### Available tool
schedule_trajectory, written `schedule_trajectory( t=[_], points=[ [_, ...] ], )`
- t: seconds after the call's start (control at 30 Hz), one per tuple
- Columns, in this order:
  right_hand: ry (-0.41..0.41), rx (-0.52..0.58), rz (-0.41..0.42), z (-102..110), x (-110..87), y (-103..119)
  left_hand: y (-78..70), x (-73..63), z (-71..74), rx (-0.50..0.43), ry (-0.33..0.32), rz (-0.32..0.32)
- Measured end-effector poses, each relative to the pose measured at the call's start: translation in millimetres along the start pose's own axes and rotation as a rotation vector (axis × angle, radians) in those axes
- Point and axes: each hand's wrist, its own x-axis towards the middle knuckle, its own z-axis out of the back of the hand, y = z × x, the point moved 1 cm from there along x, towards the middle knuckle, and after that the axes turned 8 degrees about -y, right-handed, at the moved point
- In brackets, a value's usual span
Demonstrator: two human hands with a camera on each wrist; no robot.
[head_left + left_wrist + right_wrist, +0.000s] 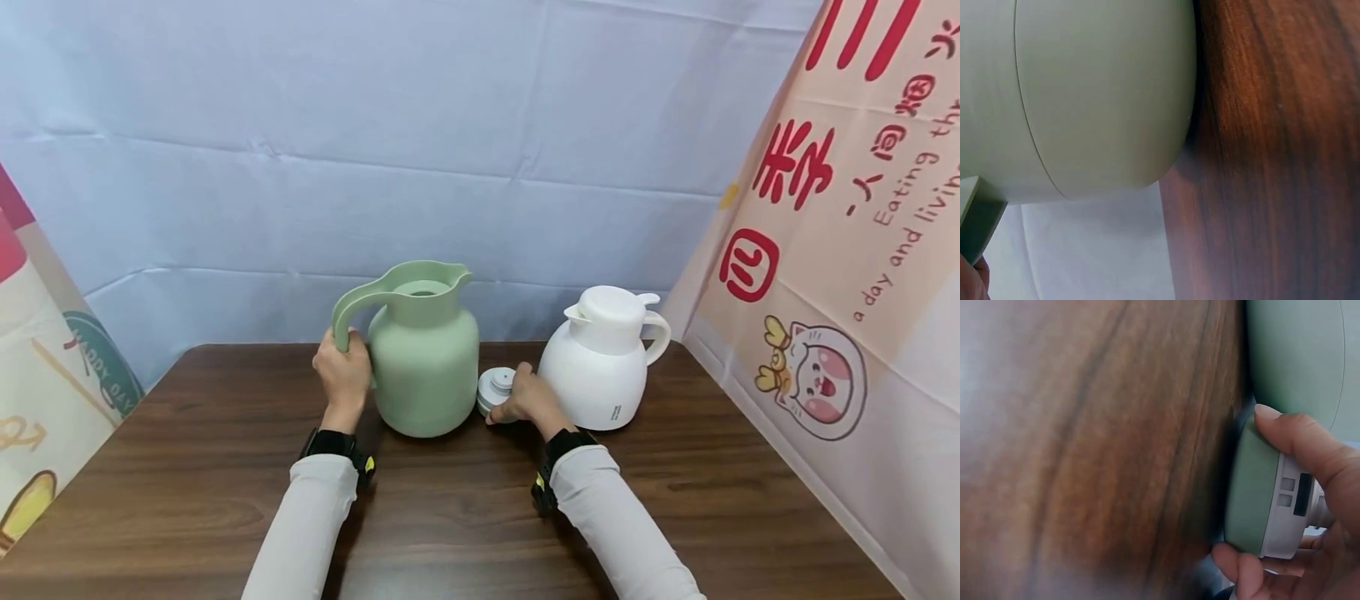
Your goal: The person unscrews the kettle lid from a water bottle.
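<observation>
A green thermos jug (pixel 426 367) stands upright on the table, its top uncovered. My left hand (pixel 343 371) grips its handle from the left; in the left wrist view the jug's body (pixel 1104 94) fills much of the picture and only a bit of the hand shows at the corner. To the right of the jug, its lid (pixel 495 392) lies upside down, white inner side up. My right hand (pixel 528 396) holds this lid by its green rim, thumb on one side and fingers on the other, as the right wrist view shows with the lid (pixel 1254 487) low at the table.
A white thermos jug (pixel 600 367) with its lid on stands just right of my right hand, handle to the right. The brown wooden table (pixel 435 517) ends at a pale cloth backdrop (pixel 360 150). Printed cloths (pixel 817 275) hang at both sides.
</observation>
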Motion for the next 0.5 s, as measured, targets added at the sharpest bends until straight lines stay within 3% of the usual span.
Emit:
schedule_trajectory(
  t=[0.33, 0.5],
  points=[
    [-0.020, -0.032, -0.055, -2.3, 20.8, 5.8, 6.8, 1.6, -20.4, 0.044, -0.066, 0.036],
    [-0.050, -0.024, -0.073, -9.1, 27.1, 8.6, 9.0, 0.1, -23.7, 0.073, -0.064, 0.071]
  ],
)
